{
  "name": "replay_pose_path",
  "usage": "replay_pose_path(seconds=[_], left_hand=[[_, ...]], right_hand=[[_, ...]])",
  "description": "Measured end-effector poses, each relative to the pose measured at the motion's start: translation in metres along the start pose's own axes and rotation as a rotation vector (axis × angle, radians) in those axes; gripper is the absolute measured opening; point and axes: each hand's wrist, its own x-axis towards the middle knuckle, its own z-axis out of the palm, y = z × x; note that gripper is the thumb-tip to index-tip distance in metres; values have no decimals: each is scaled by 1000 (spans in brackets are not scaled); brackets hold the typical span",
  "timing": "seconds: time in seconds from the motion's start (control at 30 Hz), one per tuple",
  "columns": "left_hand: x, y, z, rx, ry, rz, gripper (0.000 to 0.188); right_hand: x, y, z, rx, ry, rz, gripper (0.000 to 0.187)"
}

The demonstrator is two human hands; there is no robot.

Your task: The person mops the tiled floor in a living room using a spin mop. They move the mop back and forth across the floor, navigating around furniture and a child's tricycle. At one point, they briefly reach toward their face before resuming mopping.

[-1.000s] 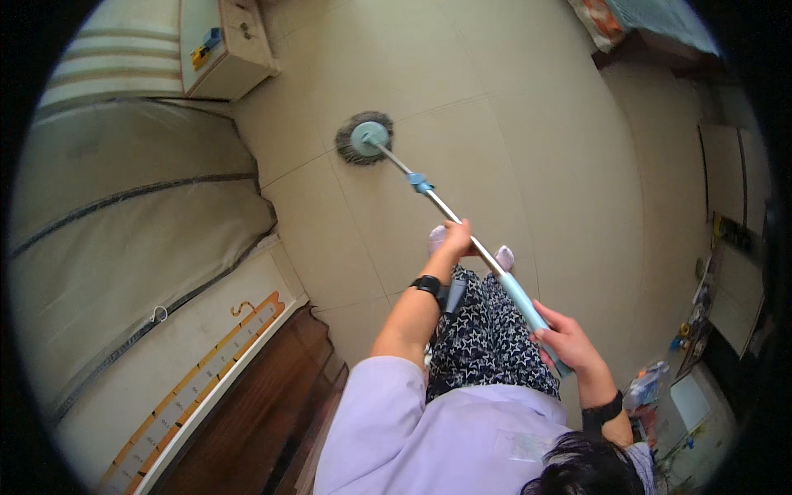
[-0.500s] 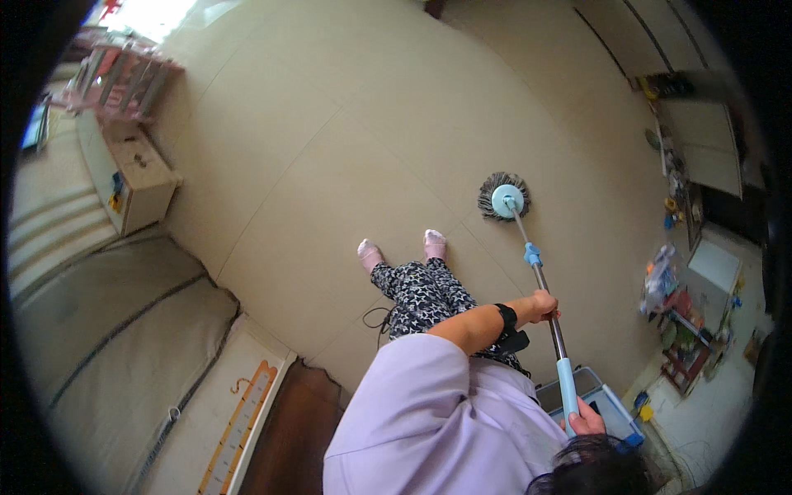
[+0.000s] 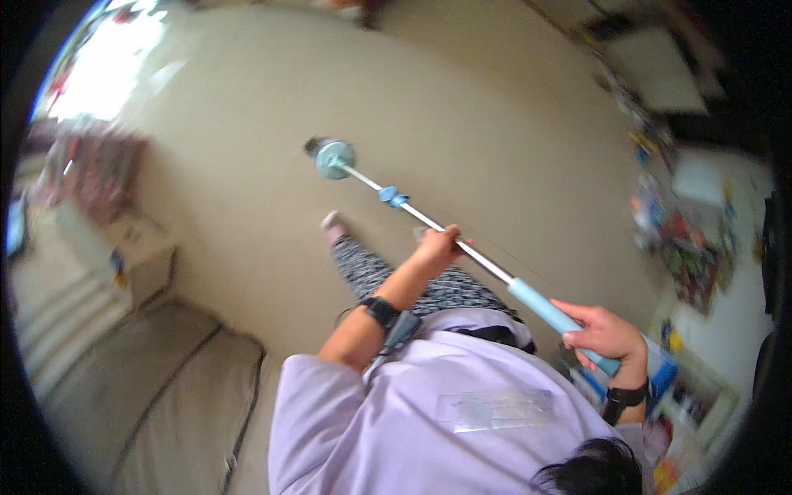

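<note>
A spin mop with a round pale-blue plate (image 3: 334, 159) slants across the view, its plate ahead of my feet and to the left. Dark strands (image 3: 314, 145) peek out behind the plate's far left edge; the rest are hidden. Midway along the metal pole, my left hand (image 3: 440, 249) is closed around it, just above the blue clamp (image 3: 393, 196). At the upper end, my right hand (image 3: 606, 337) holds the thick light-blue handle (image 3: 551, 310), its thumb side lying along the grip. Black straps circle both my forearms near the wrists.
Beige floor (image 3: 495, 107) spreads ahead. At left are a grey covered sofa or bed (image 3: 165, 388), a pale cabinet (image 3: 148, 256) and a pinkish covered item (image 3: 95, 173). Cluttered bags and items (image 3: 685, 247) line the right side. A blue-and-white bin (image 3: 660, 367) sits beside my right wrist.
The mop plate has swept from right of my feet to the left, and the pole now slants more. My left hand has moved left and forward with it; my right hand has come up into fuller view.
</note>
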Motion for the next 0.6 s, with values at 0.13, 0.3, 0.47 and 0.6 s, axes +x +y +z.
replay_pose_path(seconds=[0.13, 0.3, 0.47, 0.6], left_hand=[[-42, -27, -4, -128, 97, 142, 15], [-69, 6, -90, -361, 234, 276, 17], [-48, 74, -242, -450, 557, 180, 41], [-34, 81, -285, -520, 692, 141, 34]], right_hand=[[-12, -31, 13, -113, -38, 112, 70], [22, -117, 69, -342, -194, 66, 68], [191, -194, 172, -383, -372, 45, 69], [244, -178, 189, -330, -371, 30, 70]])
